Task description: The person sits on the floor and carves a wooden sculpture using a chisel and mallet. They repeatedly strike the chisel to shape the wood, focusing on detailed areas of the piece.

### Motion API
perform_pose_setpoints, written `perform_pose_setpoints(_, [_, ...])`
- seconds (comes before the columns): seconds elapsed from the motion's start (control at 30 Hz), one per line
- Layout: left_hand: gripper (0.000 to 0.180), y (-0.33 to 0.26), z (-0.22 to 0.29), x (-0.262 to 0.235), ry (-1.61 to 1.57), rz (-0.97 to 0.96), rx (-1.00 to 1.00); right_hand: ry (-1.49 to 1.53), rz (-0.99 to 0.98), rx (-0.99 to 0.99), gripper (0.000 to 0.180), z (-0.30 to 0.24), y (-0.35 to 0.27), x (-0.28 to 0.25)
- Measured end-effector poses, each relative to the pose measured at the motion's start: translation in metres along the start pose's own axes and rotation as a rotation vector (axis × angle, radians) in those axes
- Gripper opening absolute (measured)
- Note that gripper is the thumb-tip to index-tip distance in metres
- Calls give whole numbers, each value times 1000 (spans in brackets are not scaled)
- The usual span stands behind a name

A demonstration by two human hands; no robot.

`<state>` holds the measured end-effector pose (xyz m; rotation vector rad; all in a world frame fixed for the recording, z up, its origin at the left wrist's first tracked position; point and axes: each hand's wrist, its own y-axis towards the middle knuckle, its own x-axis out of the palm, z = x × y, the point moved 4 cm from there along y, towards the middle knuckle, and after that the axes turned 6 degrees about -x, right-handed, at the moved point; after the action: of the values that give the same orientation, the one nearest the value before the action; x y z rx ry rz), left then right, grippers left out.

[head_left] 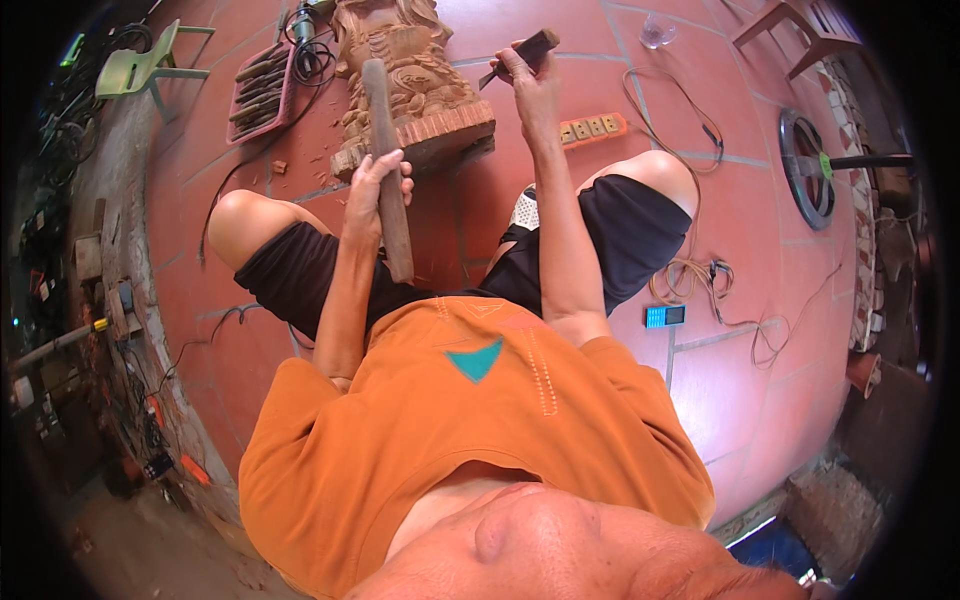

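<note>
My left hand [366, 192] is wrapped round a long, rounded wooden club [382, 115], which points away from me with its near end above my lap. Farther off and to the right, my right hand [528, 85] grips a chisel [539, 46] by its dark wooden handle. The dark blade slants down to the left, apart from the wood. Between and beyond my knees lies a carved wooden sculpture [425, 85] with a flat, rough base towards me. The far end of the club overlaps the sculpture in view; whether they touch, I cannot tell.
A pink basket [238, 112] of carving tools sits left of the sculpture, beside a corded power tool [303, 27]. An orange power strip [592, 130] and loose cables [690, 280] lie right, with a blue phone [664, 317]. A green chair [140, 68] stands far left.
</note>
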<state>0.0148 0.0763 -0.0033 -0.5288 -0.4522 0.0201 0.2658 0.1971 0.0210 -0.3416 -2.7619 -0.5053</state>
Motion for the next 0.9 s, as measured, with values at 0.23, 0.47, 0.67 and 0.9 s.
perform_pose_setpoints(0.23, [37,5,-24,7,167,76,32,-310,-428,81,34,-23,7,45])
perform_pose_setpoints(0.47, [40,4,-32,-5,133,122,61,-836,-765,-175,49,-19,28,88])
perform_pose_setpoints(0.67, [38,3,-36,-15,85,110,30,-904,-935,-109,54,12,28,82])
perform_pose_setpoints(0.9, [37,2,-36,-18,75,122,7,-800,-1047,-104,60,7,13,97])
